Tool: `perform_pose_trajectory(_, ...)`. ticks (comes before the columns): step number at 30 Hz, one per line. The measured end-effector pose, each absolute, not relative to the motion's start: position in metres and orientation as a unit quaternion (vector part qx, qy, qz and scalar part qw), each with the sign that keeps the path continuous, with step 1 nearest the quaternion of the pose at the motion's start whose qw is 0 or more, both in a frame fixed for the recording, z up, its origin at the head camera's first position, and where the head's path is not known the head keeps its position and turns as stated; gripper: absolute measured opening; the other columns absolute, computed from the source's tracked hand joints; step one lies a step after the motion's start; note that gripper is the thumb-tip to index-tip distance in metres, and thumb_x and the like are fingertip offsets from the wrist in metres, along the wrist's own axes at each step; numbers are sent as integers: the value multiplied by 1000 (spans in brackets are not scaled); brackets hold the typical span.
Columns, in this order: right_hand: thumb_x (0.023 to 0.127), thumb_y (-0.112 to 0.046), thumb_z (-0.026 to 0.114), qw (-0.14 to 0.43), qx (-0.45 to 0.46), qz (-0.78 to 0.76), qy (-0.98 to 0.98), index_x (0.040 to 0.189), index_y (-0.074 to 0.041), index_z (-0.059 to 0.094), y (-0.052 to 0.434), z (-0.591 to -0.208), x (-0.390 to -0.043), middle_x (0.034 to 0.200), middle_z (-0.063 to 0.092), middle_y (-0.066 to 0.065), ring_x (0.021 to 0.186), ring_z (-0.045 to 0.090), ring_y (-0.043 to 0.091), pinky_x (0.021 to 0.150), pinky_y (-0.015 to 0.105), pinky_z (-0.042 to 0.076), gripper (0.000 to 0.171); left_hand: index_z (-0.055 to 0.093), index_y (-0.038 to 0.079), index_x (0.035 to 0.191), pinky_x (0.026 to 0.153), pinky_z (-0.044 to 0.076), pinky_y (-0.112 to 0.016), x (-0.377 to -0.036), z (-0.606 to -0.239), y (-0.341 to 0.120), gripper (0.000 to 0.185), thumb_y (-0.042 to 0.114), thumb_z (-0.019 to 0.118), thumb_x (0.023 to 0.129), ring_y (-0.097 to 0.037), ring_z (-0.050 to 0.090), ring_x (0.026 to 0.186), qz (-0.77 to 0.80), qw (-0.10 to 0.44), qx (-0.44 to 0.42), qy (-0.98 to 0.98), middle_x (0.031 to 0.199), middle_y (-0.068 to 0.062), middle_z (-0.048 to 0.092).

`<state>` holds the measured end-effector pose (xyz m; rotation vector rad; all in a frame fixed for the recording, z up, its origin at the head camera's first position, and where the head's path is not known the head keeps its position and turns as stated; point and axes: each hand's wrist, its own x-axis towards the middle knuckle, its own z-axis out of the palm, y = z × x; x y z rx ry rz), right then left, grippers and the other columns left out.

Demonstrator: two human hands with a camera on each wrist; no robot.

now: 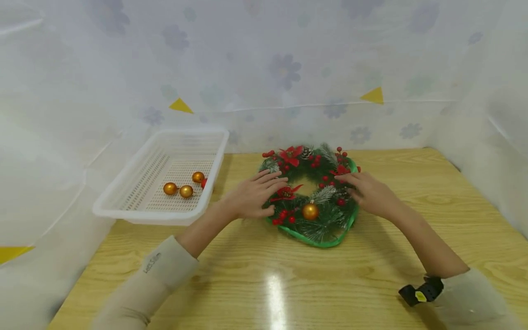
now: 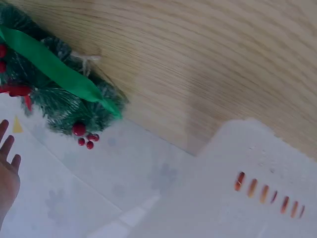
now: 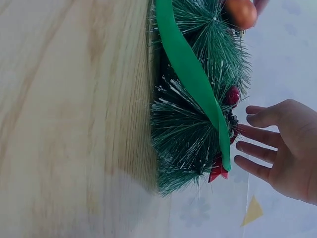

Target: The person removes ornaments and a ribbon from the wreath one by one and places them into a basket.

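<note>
A green Christmas wreath (image 1: 317, 224) with red berries, red flowers, pine cones and one gold ball (image 1: 310, 211) lies flat on the wooden table (image 1: 264, 275). My left hand (image 1: 251, 198) rests with straight fingers on its left side. My right hand (image 1: 368, 191) lies on its right side, fingers stretched out. The left wrist view shows the wreath's rim with its green band (image 2: 59, 74) and my left hand's fingertips (image 2: 7, 148). In the right wrist view my right hand (image 3: 282, 148) is spread beside the wreath (image 3: 188, 129), near the gold ball (image 3: 240, 12).
A white slotted plastic basket (image 1: 123, 201) stands at the table's left rear, holding three gold balls (image 1: 185, 190) and a small red piece. Flower-printed white sheets close in the back and both sides. Bare table lies in front of the wreath and to its right.
</note>
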<state>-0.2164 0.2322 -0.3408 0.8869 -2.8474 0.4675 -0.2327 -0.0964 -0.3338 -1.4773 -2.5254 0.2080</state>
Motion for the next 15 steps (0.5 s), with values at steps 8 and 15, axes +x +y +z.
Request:
perform_pose_trajectory(8,88,2,55,36,309,183,-933,131,-1,46,237,-348,-219,118,49,23,108,44,42,84,56,40,44,58,15,123,109,16,-38,-206,-344,-47,54,56,40,92,-21,37,126,67,216,-431,-874,128,-2,53)
perform_pose_trajectory(15,86,13,44,21,316,193,-929,133,1,44,241,-354,-224,133,39,28,120,34,46,93,61,32,48,36,10,140,106,25,-39,-186,-356,-21,88,74,38,80,-27,32,129,120,138,-370,-911,140,-10,37)
